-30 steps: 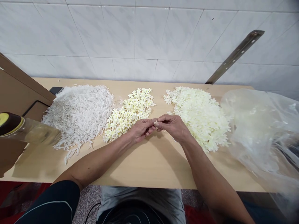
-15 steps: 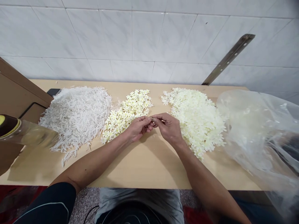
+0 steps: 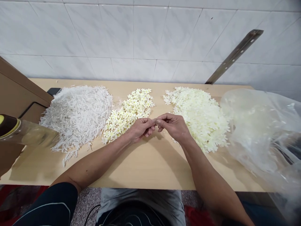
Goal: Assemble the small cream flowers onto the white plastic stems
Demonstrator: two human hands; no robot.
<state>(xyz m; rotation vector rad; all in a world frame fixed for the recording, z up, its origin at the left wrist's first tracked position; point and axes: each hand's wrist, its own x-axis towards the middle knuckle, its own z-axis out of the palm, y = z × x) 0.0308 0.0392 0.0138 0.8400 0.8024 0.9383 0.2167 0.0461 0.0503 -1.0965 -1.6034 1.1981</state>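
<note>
My left hand (image 3: 142,128) and my right hand (image 3: 173,126) meet fingertip to fingertip above the middle of the table. Both are closed in a pinch; whatever lies between the fingers is too small and hidden to name. Just behind my left hand spreads a small heap of pale yellow flowers with yellow centres (image 3: 129,110). To the right of my right hand lies a larger pile of pale cream flower pieces (image 3: 197,114). Farther left is a pile of thin white stem-like pieces (image 3: 78,113).
A clear jar with a dark, yellow-edged lid (image 3: 35,133) juts in at the left, beside a brown cardboard box (image 3: 16,94). A large clear plastic bag (image 3: 261,125) covers the table's right end. A metal bracket (image 3: 235,56) leans against the tiled wall.
My right hand has shifted slightly to the right, its fingertips still meeting those of my left. My left hand has hardly moved. The camera view has tilted a little.
</note>
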